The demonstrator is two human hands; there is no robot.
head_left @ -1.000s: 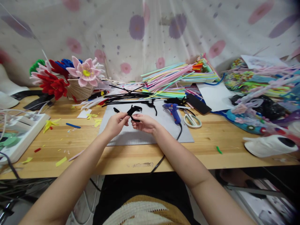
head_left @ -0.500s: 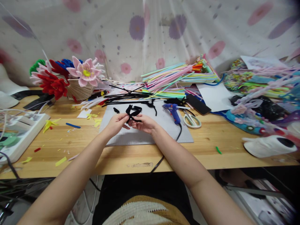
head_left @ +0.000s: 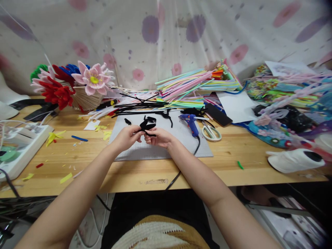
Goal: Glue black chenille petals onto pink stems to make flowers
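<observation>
Worktop (head_left: 204, 174): pale wood, its near part strewn with yellow and red scraps, a small green bit farther right.
Left hand (head_left: 129, 136): thumb and fingers pinched on the black fuzzy piece (head_left: 147, 126).
Right hand (head_left: 161, 138): fingers curled, gripping the same piece from the other side, close beside the left.
Black fuzzy piece: held between both hands, over the grey board, its lobes spreading beyond the fingertips.
Grey board (head_left: 181, 149): flat on the worktop, a small black tuft (head_left: 127, 121) near its far left corner.
Glue gun (head_left: 191, 125): blue, at the board's right, just beside white-handled scissors (head_left: 212, 133).
Black stems (head_left: 140, 108): bundled behind the board.
Fuzzy flowers (head_left: 92, 80): pink and red, far left.
Pastel stems (head_left: 186, 84): heaped before the flower-patterned curtain (head_left: 111, 27).
</observation>
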